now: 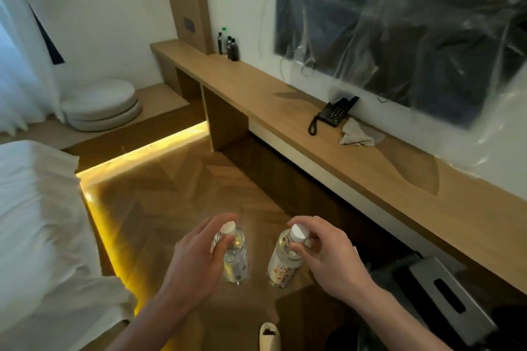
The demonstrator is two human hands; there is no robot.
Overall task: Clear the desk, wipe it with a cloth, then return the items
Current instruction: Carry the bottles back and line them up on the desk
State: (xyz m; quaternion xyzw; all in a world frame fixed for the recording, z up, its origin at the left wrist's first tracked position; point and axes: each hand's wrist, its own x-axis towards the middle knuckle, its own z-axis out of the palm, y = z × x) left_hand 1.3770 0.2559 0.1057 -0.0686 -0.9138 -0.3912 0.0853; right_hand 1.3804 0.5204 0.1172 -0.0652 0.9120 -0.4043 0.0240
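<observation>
Both hands hang low in the head view, each grasping 1 clear water bottle by its neck, just under a white cap. At 7 o'clock the left hand [196,253] curls around the left bottle [232,256]; at 5 o'clock the right hand [325,253] pinches the right bottle [285,259], which carries an orange-printed label. These 2 bottles hang upright, side by side and apart, above the herringbone wood floor [171,194].

Toward 2 o'clock runs the long wooden surface [285,100] along the wall. On it sit a black telephone [335,114] and, just beside it, a crumpled beige cloth [356,134]. At its far end, near 12 o'clock, stand several small dark bottles [229,45]. At 9 o'clock lies a white bed [37,208].
</observation>
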